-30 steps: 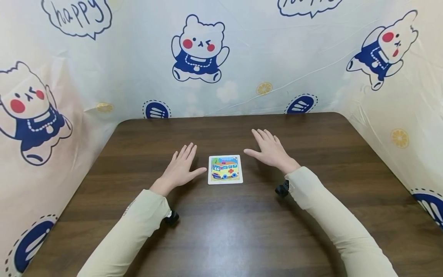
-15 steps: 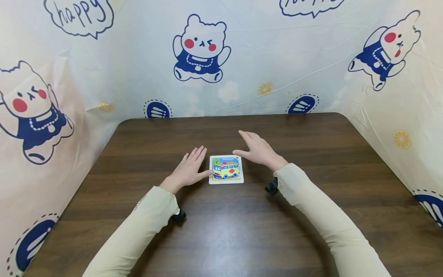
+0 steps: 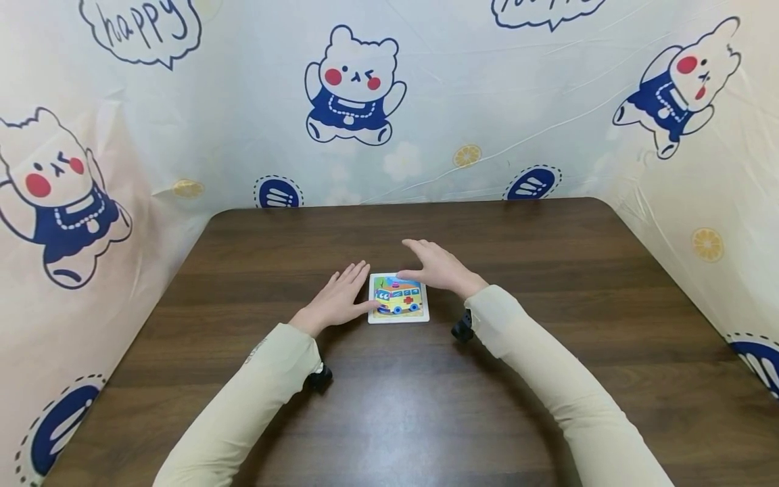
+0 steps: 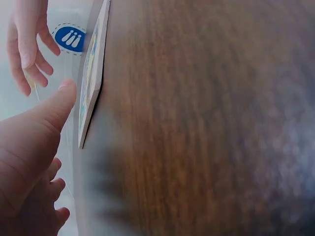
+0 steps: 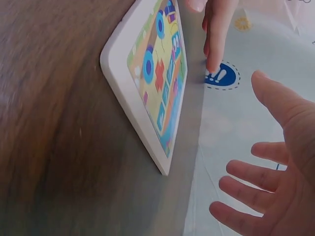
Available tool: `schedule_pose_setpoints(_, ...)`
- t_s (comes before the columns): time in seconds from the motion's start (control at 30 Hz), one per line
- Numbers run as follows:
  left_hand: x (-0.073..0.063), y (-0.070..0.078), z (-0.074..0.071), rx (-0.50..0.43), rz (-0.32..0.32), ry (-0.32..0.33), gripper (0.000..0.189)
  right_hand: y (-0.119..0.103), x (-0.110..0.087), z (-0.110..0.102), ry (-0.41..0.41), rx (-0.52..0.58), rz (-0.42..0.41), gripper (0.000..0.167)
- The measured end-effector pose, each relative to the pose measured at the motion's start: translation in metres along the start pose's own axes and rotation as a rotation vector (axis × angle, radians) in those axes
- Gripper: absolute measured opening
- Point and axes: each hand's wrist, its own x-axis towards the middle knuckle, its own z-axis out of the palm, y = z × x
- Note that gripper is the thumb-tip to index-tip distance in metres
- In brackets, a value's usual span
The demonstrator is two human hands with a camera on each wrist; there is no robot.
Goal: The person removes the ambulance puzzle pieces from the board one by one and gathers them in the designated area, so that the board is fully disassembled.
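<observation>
A small square picture puzzle (image 3: 398,308) in a white frame, showing a yellow ambulance with a red cross, lies flat on the brown table. My left hand (image 3: 337,302) is at its left side, fingers extended, the thumb over the left edge. Beyond its upper right corner is my right hand (image 3: 443,269), thumb over the top edge. In the left wrist view the left thumb (image 4: 59,105) appears above the puzzle's surface (image 4: 91,73), apart from it. The right wrist view shows the right hand (image 5: 275,172) with spread fingers, raised beside the puzzle (image 5: 162,83).
The dark wooden table (image 3: 389,419) has rounded far corners. A pale curtain (image 3: 438,81) with cartoon bears hangs behind it and along both sides. Each forearm, in a cream sleeve (image 3: 243,399), carries a black wrist camera (image 3: 462,327).
Both hands have moved inward toward the puzzle, the right one leftward and slightly down, the left one rightward. Their thumbs now overlap its edges in the head view. The puzzle stays in place.
</observation>
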Motion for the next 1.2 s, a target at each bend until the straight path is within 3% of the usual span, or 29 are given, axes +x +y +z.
schedule_pose_setpoints(0.23,0.003,0.0,0.002,-0.001,0.007,-0.021,0.084,-0.004,0.009,0.01,-0.063,0.049,-0.064,0.062)
schedule_pose_setpoints(0.47,0.007,0.0,0.005,-0.008,-0.016,-0.055,0.082,-0.008,0.017,0.02,-0.135,0.057,-0.063,0.054)
schedule_pose_setpoints(0.8,0.01,0.002,0.006,0.033,-0.015,-0.05,0.065,-0.014,0.026,0.029,-0.152,0.007,-0.08,0.039)
schedule_pose_setpoints(1.2,0.012,0.002,0.006,0.031,-0.012,-0.056,0.067,-0.016,0.03,0.032,-0.16,-0.014,-0.087,0.032)
